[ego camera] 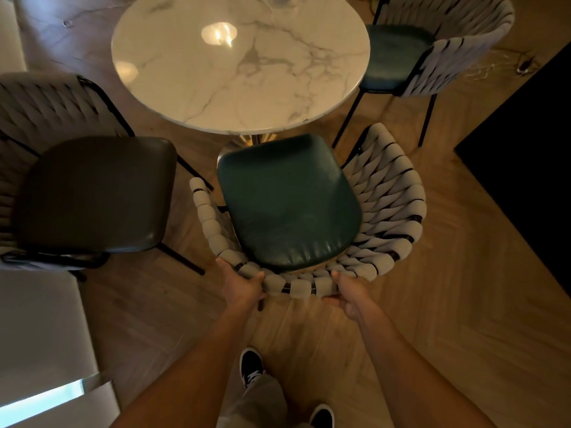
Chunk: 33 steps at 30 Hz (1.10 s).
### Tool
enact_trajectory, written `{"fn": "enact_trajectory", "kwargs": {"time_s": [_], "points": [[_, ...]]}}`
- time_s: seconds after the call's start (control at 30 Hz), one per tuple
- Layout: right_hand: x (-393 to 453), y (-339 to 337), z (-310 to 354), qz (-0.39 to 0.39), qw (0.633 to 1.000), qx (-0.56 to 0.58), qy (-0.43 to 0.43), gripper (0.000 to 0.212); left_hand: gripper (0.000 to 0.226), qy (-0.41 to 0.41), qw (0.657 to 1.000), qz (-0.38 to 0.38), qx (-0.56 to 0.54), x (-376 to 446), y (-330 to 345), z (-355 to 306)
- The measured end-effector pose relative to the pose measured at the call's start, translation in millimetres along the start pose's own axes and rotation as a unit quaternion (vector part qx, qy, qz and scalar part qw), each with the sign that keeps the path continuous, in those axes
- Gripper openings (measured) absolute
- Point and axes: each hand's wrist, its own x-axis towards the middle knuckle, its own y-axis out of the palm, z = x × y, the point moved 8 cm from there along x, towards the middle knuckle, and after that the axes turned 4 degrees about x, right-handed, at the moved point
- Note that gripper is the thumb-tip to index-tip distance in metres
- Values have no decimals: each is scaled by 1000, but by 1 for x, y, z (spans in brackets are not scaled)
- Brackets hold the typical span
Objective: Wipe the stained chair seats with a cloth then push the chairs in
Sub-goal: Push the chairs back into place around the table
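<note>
A chair with a dark green seat (287, 205) and a woven grey backrest (386, 211) stands right in front of me, its seat front just under the edge of the round marble table (241, 63). My left hand (242, 285) grips the backrest's top rail at its left rear. My right hand (350, 293) grips the same rail at the right rear. No cloth is visible in the view.
A second chair with a dark brown seat (95, 193) stands to the left, away from the table. A third chair with a green seat (395, 57) sits at the table's far right. A dark panel (525, 168) borders the wooden floor on the right, a white surface (40, 329) on the left.
</note>
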Motion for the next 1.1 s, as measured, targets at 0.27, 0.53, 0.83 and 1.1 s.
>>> {"fn": "enact_trajectory", "kwargs": {"time_s": [0.27, 0.53, 0.83, 1.1], "points": [[10, 23, 20, 10, 1000, 7, -11, 38, 97, -9, 1000, 2, -4, 21, -6, -19], [22, 42, 37, 0, 1000, 15, -13, 37, 100, -4, 1000, -5, -19, 47, -13, -35], [27, 46, 45, -17, 1000, 10, 2, 35, 105, -12, 1000, -19, 0, 55, -12, -38], [18, 38, 48, 12, 1000, 7, -17, 37, 101, -23, 998, -26, 53, 49, -16, -43]]}}
